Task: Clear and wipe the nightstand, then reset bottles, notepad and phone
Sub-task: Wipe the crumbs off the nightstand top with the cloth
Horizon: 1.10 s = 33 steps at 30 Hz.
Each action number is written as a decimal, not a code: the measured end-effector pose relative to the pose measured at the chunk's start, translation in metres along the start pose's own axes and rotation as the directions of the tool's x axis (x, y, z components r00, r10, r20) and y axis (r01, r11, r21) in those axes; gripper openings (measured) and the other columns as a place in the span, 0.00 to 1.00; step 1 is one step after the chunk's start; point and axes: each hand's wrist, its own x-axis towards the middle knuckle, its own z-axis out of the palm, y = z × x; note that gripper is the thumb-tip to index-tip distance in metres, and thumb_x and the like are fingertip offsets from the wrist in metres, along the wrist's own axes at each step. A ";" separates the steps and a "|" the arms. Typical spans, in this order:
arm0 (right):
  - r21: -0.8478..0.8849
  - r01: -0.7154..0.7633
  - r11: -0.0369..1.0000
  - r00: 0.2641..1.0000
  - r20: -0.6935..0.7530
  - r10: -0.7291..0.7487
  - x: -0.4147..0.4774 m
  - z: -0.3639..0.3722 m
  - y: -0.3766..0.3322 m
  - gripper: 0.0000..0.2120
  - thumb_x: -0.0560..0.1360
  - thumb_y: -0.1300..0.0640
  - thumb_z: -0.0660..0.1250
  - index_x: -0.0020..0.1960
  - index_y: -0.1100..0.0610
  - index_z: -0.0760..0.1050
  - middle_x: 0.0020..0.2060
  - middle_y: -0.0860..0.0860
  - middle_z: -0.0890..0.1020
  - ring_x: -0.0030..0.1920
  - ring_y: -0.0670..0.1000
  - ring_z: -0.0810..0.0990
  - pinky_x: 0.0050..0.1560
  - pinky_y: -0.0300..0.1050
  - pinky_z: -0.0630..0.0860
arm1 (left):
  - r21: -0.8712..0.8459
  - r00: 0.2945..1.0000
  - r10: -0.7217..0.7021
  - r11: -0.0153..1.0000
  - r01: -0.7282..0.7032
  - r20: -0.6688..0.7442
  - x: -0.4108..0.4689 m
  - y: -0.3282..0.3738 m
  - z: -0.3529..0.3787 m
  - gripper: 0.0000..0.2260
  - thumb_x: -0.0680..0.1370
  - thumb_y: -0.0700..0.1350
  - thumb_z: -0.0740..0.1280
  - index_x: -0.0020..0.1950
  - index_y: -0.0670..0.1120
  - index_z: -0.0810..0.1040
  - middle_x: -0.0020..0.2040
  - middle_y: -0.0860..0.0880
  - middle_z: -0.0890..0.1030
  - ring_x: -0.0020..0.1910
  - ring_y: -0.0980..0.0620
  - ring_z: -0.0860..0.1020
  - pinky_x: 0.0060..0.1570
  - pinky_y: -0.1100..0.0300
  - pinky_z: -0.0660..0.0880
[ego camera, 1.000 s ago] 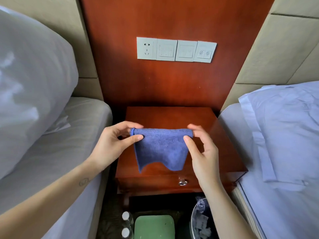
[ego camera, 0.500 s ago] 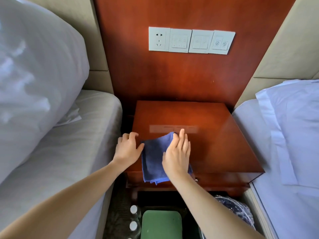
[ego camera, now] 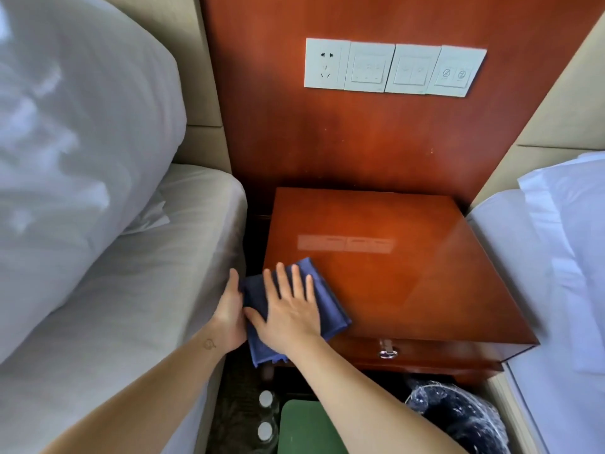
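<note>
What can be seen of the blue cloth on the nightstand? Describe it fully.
The blue cloth is soft, towel-like fabric, folded into layers. It lies flat on the front left corner of the glossy wooden nightstand, its near end hanging over the front edge. The right hand presses on it with straight, spread fingers; the left hand touches its left edge.

a single wide-angle view from the head looks forward and down, close over the nightstand [ego camera: 425, 283]. the wall panel [ego camera: 327, 142] behind it fills the upper part.
</note>
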 end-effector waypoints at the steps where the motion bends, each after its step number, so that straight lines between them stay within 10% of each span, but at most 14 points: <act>1: -0.005 0.053 0.999 0.998 0.031 -0.053 0.006 0.000 -0.007 0.37 0.78 0.33 0.46 0.80 0.52 0.44 0.79 0.52 0.43 0.78 0.57 0.37 0.75 0.58 0.34 | -0.019 0.999 -0.007 1.000 0.006 -0.033 0.002 0.002 -0.006 0.25 0.80 0.66 0.50 0.63 0.50 0.73 0.59 0.46 0.78 0.57 0.46 0.76 0.58 0.51 0.69; 7: -0.036 0.124 0.992 0.992 -0.031 -0.125 -0.003 0.000 0.024 0.32 0.80 0.37 0.46 0.80 0.49 0.46 0.79 0.49 0.47 0.79 0.53 0.43 0.77 0.54 0.39 | 0.300 0.957 0.173 0.949 -0.099 -0.234 0.023 0.010 -0.004 0.27 0.81 0.62 0.54 0.71 0.46 0.69 0.69 0.46 0.73 0.68 0.46 0.71 0.72 0.50 0.63; 11: -0.068 -0.105 0.992 0.980 -0.176 0.091 -0.036 -0.009 0.090 0.32 0.78 0.36 0.45 0.78 0.49 0.57 0.77 0.49 0.59 0.77 0.54 0.56 0.75 0.55 0.51 | 0.923 0.853 0.522 0.327 -0.203 0.002 0.033 0.003 0.021 0.27 0.83 0.50 0.56 0.78 0.41 0.53 0.79 0.42 0.55 0.77 0.45 0.55 0.76 0.53 0.51; 13: -0.093 -0.229 0.969 0.957 -0.206 0.206 -0.054 -0.017 0.130 0.32 0.78 0.37 0.46 0.77 0.50 0.62 0.75 0.50 0.64 0.75 0.54 0.62 0.74 0.56 0.57 | 0.977 0.834 0.520 -0.012 -0.211 0.186 0.038 -0.004 0.032 0.29 0.83 0.52 0.54 0.79 0.42 0.48 0.80 0.44 0.47 0.79 0.46 0.46 0.76 0.52 0.44; 16: -0.124 -0.392 0.912 0.905 -0.232 0.358 -0.073 -0.029 0.185 0.32 0.77 0.37 0.46 0.75 0.51 0.66 0.73 0.51 0.68 0.73 0.55 0.67 0.71 0.57 0.62 | 0.943 0.833 0.458 -0.263 -0.206 0.310 0.046 -0.011 0.044 0.30 0.83 0.55 0.52 0.80 0.44 0.44 0.80 0.46 0.42 0.78 0.48 0.42 0.75 0.53 0.41; 23: -0.092 -0.697 0.711 0.710 -0.224 0.668 -0.078 -0.040 0.258 0.31 0.80 0.38 0.45 0.79 0.51 0.53 0.78 0.52 0.57 0.77 0.59 0.55 0.74 0.62 0.52 | 0.837 0.797 0.408 -0.506 -0.210 0.447 0.058 -0.008 0.047 0.36 0.78 0.67 0.40 0.80 0.47 0.42 0.79 0.50 0.41 0.77 0.51 0.39 0.76 0.52 0.38; 27: -0.038 -0.778 0.628 0.621 -0.196 0.758 -0.050 -0.049 0.280 0.32 0.80 0.38 0.44 0.80 0.51 0.48 0.79 0.52 0.52 0.78 0.59 0.50 0.75 0.63 0.49 | 0.843 0.795 0.400 -0.479 -0.244 0.457 0.068 -0.007 0.061 0.45 0.69 0.73 0.28 0.79 0.48 0.40 0.78 0.52 0.39 0.76 0.52 0.37 0.75 0.52 0.35; 33: -0.062 -0.794 0.604 0.605 -0.174 0.777 0.006 -0.063 0.313 0.32 0.80 0.39 0.44 0.79 0.53 0.47 0.79 0.55 0.52 0.78 0.60 0.50 0.76 0.62 0.49 | 0.820 0.768 0.418 -0.521 -0.236 0.486 0.076 -0.013 0.060 0.38 0.77 0.69 0.39 0.79 0.45 0.49 0.79 0.49 0.49 0.78 0.52 0.45 0.75 0.55 0.40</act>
